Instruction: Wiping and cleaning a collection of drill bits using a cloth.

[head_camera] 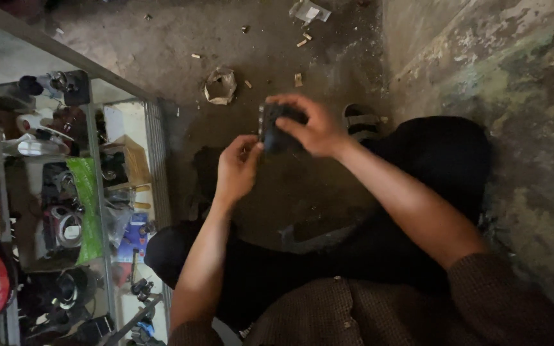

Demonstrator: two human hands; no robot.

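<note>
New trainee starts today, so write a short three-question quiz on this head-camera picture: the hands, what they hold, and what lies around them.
1. True or false: the right hand grips the small black part from above.
2. What lies on the dirt floor just beyond the hands? A) a crumpled paper scrap B) a hammer C) a coiled hose
3. Fill in: on the person's left stands a glass ____ full of parts.

Key
1. True; the left hand meets the part from below, fingertips at its lower edge.
2. A, the crumpled paper scrap.
3. Cabinet: the glass cabinet.
</note>
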